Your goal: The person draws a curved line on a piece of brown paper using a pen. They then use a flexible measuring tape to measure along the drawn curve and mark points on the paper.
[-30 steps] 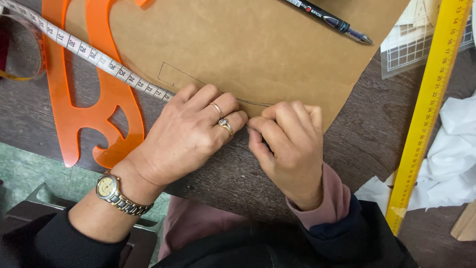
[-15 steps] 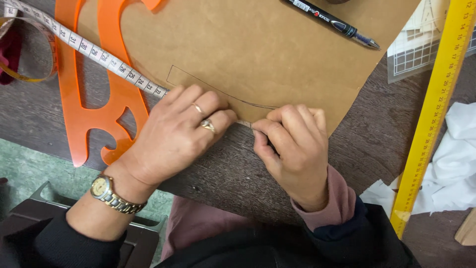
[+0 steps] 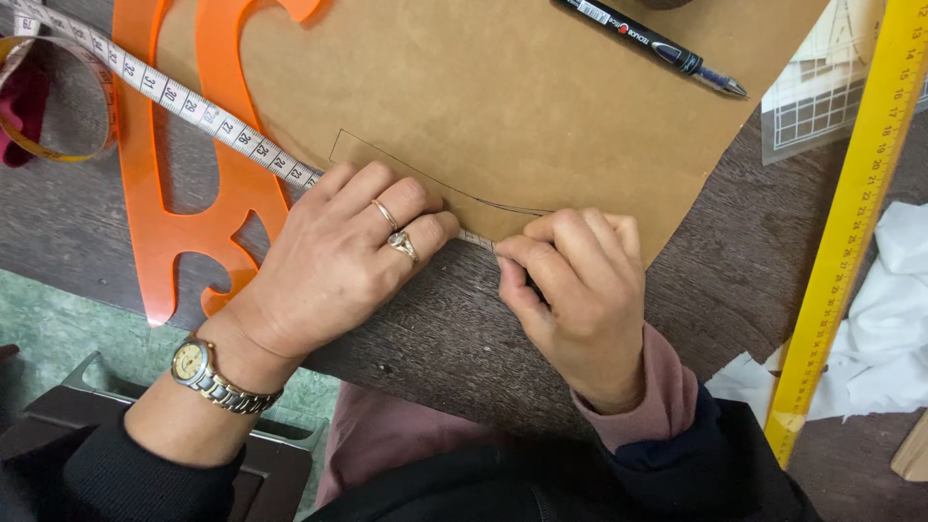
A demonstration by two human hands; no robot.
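A sheet of brown pattern paper (image 3: 503,87) lies on the dark wooden table, with a curved pencil outline drawn near its lower edge. A white measuring tape (image 3: 184,101) runs from the upper left down along that curve. My left hand (image 3: 338,256), with two rings and a wristwatch, presses the tape flat onto the paper. My right hand (image 3: 575,285) pinches the tape's end at the paper's lower edge, fingers curled. A short stretch of tape shows between the two hands.
An orange curve template (image 3: 179,184) lies at the left, partly under the paper. A black pen (image 3: 652,43) rests on the paper's upper right. A long yellow ruler (image 3: 851,222) runs along the right, white cloth (image 3: 889,329) beside it. A gridded clear ruler (image 3: 822,92) sits upper right.
Both hands have shifted slightly along the drawn curve; the left hand slid left and the right fingers stay pinched at the tape's end. The view has moved a little.
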